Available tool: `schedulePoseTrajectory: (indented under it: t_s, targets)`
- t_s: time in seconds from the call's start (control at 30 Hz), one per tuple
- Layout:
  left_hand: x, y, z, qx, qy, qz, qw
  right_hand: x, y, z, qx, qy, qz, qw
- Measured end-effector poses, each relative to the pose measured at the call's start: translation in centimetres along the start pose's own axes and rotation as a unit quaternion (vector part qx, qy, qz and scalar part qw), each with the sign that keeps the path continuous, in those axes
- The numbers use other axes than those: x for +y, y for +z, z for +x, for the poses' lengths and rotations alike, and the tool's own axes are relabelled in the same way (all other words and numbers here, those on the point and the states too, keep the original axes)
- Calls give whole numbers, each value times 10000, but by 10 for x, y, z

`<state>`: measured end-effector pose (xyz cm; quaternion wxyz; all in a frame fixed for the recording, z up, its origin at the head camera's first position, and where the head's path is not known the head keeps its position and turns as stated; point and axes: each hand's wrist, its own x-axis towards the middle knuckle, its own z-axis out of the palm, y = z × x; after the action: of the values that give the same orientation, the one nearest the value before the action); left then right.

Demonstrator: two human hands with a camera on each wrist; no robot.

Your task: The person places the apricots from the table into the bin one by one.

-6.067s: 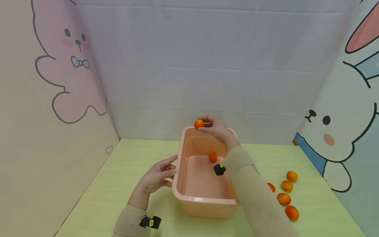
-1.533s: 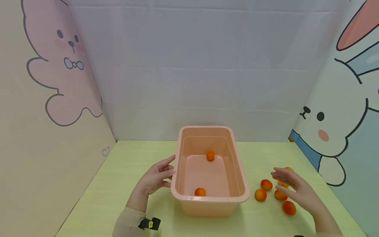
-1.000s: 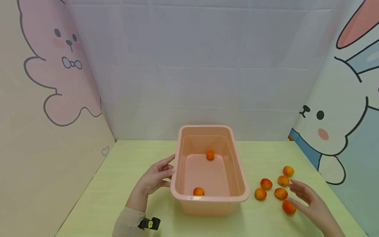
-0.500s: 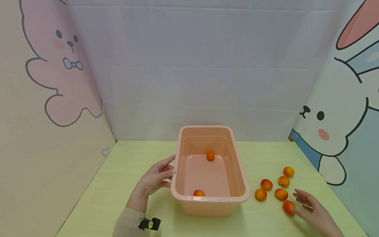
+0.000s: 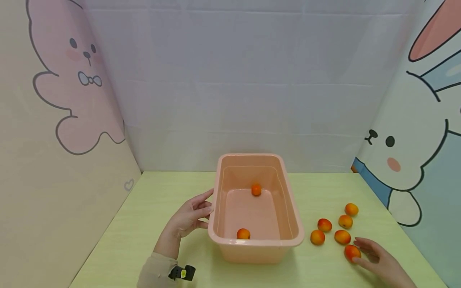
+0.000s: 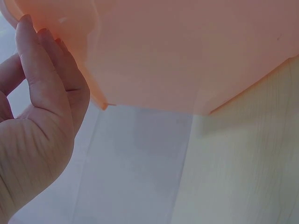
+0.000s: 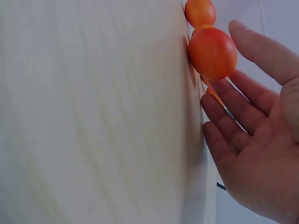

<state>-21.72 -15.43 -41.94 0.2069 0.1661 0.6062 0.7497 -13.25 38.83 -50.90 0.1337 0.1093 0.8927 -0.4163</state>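
Note:
A pink plastic tub (image 5: 216,208) stands mid-table with two orange fruits inside, one at the back (image 5: 256,189) and one near the front wall (image 5: 243,233). My left hand (image 5: 189,216) rests with straight fingers against the tub's left wall (image 6: 154,51), its fingers (image 6: 44,70) touching the rim. Several more orange fruits lie right of the tub. My right hand (image 5: 374,258) lies open beside the nearest fruit (image 5: 351,252), fingers (image 7: 243,126) spread around it (image 7: 212,52) without gripping.
The other loose fruits (image 5: 317,237) (image 5: 342,237) (image 5: 345,221) lie between the tub and the right wall. Cartoon-rabbit panels close in the left, back and right sides. The table (image 5: 158,200) is pale green.
The right hand has come back from over the tub, where it left a second fruit, and has dropped to the nearest loose fruit on the right. The left hand stayed on the tub.

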Motion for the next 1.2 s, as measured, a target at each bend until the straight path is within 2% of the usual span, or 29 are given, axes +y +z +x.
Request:
schedulePoseTrajectory:
  t_s: [0.63, 0.93, 1.2]
  targets:
    - [0, -1, -1, 51, 2, 26, 10000, 1, 1, 5, 70, 87, -285, 9995]
    - [0, 0, 0, 57, -38, 81, 9999, 5, -13, 0, 332, 140, -77, 9993]
    - [-2, -1, 1, -70, 36, 14, 10000, -11, -28, -7, 681, -33, -85, 9976]
